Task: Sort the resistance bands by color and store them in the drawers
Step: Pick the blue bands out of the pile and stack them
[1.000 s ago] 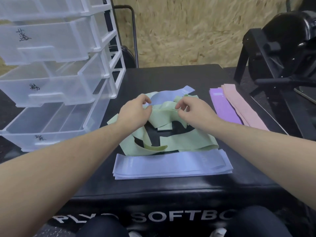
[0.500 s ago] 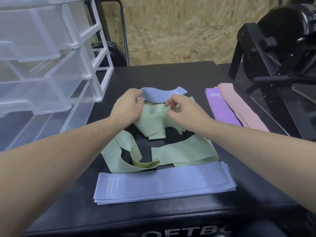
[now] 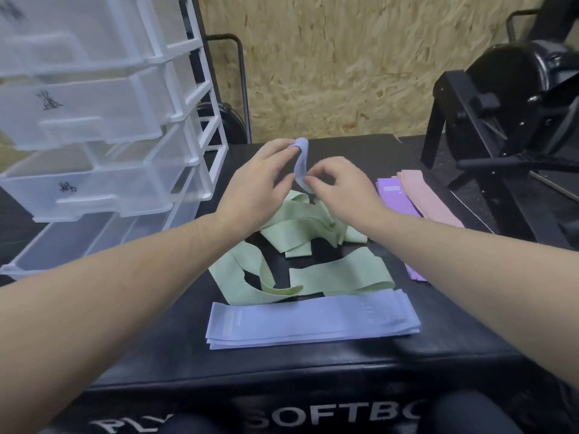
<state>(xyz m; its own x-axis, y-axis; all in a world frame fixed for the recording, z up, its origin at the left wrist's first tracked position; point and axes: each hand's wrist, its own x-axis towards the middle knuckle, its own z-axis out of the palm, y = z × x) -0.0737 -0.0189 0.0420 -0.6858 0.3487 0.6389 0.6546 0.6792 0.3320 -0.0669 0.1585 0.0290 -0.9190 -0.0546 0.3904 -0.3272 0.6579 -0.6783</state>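
Above the tangled pale green bands (image 3: pixel 300 242), both hands pinch one loose periwinkle fabric band (image 3: pixel 301 164): left hand (image 3: pixel 260 186) at its far top end, right hand (image 3: pixel 341 189) at its near lower end. Its long axis runs near-upright; the flat periwinkle stack (image 3: pixel 310 321) lies nearer.

Dim, even light; soft blur, edges bowed

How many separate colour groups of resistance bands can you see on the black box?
4: green bands tangled mid-box, blue stack nearest, purple and pink at right. One blue band is lifted.
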